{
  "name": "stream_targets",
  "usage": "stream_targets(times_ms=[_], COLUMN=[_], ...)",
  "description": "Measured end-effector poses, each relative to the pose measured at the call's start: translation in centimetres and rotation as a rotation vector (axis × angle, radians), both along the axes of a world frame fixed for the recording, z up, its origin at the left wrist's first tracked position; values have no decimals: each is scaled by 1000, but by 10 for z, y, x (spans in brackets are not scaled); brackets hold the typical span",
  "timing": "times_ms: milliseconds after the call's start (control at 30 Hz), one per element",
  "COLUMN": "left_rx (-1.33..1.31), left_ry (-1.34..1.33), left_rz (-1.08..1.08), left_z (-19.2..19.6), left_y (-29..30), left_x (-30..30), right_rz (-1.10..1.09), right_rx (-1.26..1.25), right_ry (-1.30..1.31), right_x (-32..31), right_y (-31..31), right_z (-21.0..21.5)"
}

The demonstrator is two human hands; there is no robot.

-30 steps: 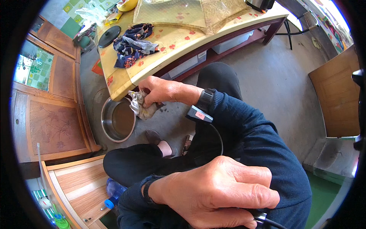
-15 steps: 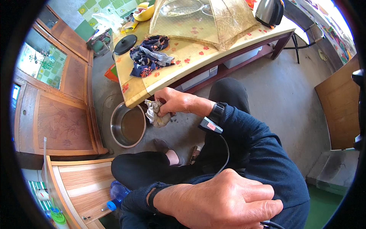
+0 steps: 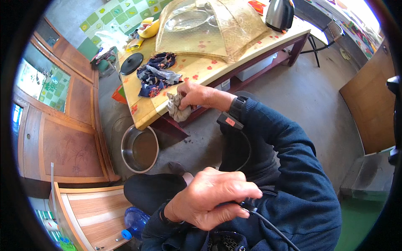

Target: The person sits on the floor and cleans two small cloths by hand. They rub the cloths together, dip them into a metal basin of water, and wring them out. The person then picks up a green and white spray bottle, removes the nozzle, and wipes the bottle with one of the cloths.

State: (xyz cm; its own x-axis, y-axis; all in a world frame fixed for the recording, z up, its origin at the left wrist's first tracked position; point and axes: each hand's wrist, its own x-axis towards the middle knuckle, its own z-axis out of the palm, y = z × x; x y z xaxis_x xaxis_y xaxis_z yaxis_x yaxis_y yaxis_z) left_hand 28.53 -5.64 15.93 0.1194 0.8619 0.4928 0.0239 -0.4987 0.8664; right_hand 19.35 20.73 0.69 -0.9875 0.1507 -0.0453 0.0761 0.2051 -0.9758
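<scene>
My right hand (image 3: pixel 196 97) is closed round a crumpled, damp-looking grey-white rag (image 3: pixel 179 111), against the front edge of the table (image 3: pixel 197 83) near its left corner. Lower down, in front of my body, my left hand (image 3: pixel 213 196) pinches a black cable (image 3: pixel 272 226) between thumb and fingers; its end is partly hidden by them. Below the table corner a steel basin (image 3: pixel 124 148) stands on the floor with murky brownish water in it. A dark floral cloth (image 3: pixel 157 77) lies bunched on the tabletop, beyond my right hand.
A gold mesh food cover (image 3: pixel 234 35), a steel kettle (image 3: pixel 279 16), a black lid (image 3: pixel 131 63) and a yellow bowl (image 3: pixel 149 30) are on the table. Wooden cabinets (image 3: pixel 71 146) line the left. A wooden drawer (image 3: pixel 90 209) and a blue bottle (image 3: pixel 136 221) are at lower left.
My right hand has lifted the rag from beside the basin up to the table's front edge. My left hand has moved up and left, its fingers now pinching the cable. The view has shifted slightly.
</scene>
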Motion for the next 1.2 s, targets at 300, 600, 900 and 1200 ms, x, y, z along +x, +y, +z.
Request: stream_targets(times_ms=[300, 600, 900, 1200], left_rx=[-141, -155, -125, -12], left_ry=[-43, -126, -131, -269], left_rz=[-363, -363, -172, -226], left_z=[-23, -22, -10, -12], left_y=[12, 9, 10, 16], left_x=[20, 33, 28, 37], right_rz=[-160, -111, -128, -142], right_rx=[-39, -26, -49, -22], right_ry=[49, 39, 77, 50], right_x=[22, 13, 11, 13], right_y=[17, 11, 9, 7], right_z=[-7, -3, -4, 1])
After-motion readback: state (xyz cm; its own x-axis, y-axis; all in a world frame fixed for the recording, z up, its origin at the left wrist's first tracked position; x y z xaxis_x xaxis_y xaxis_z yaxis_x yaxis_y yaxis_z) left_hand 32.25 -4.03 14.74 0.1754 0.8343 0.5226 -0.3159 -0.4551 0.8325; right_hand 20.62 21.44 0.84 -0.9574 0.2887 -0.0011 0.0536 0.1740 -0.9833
